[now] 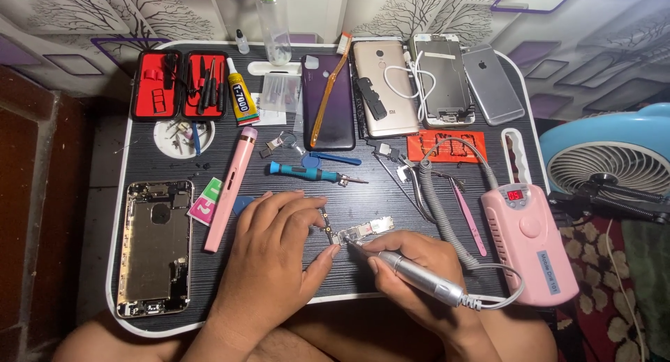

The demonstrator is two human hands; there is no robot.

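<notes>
Single view only, worn on the head, tilted steeply down and forward over the dark ribbed surface (419,271). Close enough to take in nearly the whole surface edge to edge, with bare knees at the bottom border. Left hand (272,254) and right hand (412,264) low and central in frame, nearest the lens; beyond the hands, toward the top border, the far rim of the surface and a patterned wall. To the left of the left hand, a strip of dark floor; to the right of the right hand, a blue fan (614,159) cut off by the frame edge. No second view to compare against.
</notes>
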